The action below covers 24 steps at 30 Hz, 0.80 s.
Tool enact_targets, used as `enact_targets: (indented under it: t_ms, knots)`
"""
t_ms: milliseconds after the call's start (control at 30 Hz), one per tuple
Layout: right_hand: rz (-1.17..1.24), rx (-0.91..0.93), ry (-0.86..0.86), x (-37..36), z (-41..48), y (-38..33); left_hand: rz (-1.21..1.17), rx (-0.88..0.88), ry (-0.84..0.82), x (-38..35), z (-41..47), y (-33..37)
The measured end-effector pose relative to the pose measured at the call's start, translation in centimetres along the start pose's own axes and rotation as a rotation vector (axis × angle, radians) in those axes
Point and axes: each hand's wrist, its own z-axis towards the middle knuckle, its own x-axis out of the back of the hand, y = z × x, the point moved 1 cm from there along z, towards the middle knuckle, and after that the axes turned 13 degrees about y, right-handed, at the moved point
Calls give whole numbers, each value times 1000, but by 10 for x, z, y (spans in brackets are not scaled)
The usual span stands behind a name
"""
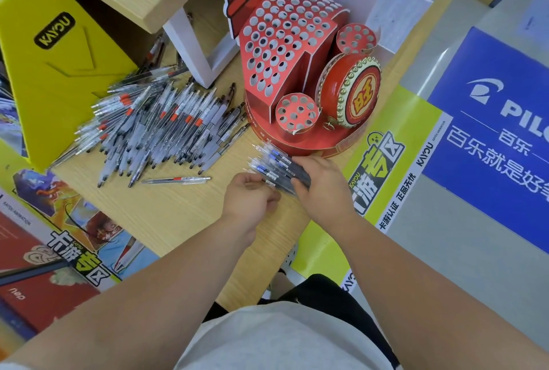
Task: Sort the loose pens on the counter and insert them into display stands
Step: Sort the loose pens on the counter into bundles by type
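My right hand clamps a bundle of blue pens against the counter, just beside the red display stand. My left hand curls at the bundle's near end, perhaps pinching one pen; I cannot tell. A loose grip could let them fan out and roll toward the unsorted pile.

The counter is of light wood. A big loose pile of pens lies on it, and one single pen lies apart, just in front of the pile. To the right stands a red display stand with many round holes. A yellow cardboard piece stands at the left. A small bundle of blue pens seems to rest beside the stand's base.
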Motion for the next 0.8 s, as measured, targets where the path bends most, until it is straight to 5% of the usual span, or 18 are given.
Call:
enact_targets:
  t_ms: [800]
  knots:
    - [-178, -79, -32, 13, -5, 6, 114, -44, -52, 10, 0, 3]
